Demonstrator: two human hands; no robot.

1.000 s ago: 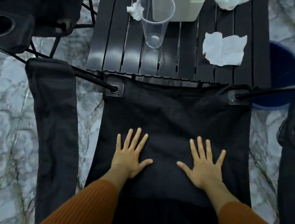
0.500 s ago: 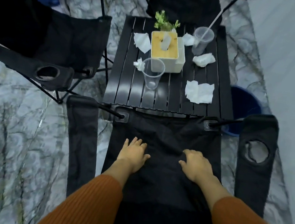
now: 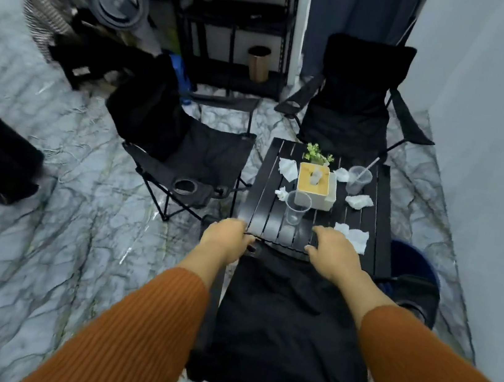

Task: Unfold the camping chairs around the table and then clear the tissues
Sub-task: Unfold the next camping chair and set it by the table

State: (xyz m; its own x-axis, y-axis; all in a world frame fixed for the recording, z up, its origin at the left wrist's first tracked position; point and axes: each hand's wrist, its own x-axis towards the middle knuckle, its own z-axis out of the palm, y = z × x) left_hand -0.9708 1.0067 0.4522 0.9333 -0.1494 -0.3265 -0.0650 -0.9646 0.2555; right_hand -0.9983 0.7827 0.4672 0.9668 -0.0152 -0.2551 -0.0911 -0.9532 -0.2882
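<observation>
Left hand (image 3: 227, 239): fingers curled down, held over the front left corner of the near camping chair (image 3: 284, 318); grip or mere contact, cannot tell. Right hand (image 3: 332, 256): loosely bent, palm down, holding nothing, above the table (image 3: 262, 198) edge. Flat tissue (image 3: 355, 237) just right of it; crumpled tissues (image 3: 358, 201) beyond.

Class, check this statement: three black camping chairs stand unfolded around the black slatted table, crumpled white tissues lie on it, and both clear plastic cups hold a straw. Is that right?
Not quite. In the head view only the far clear plastic cup holds a straw; the near clear plastic cup has none. The rest stands: unfolded black camping chairs around the black slatted table, crumpled white tissues on it.
</observation>
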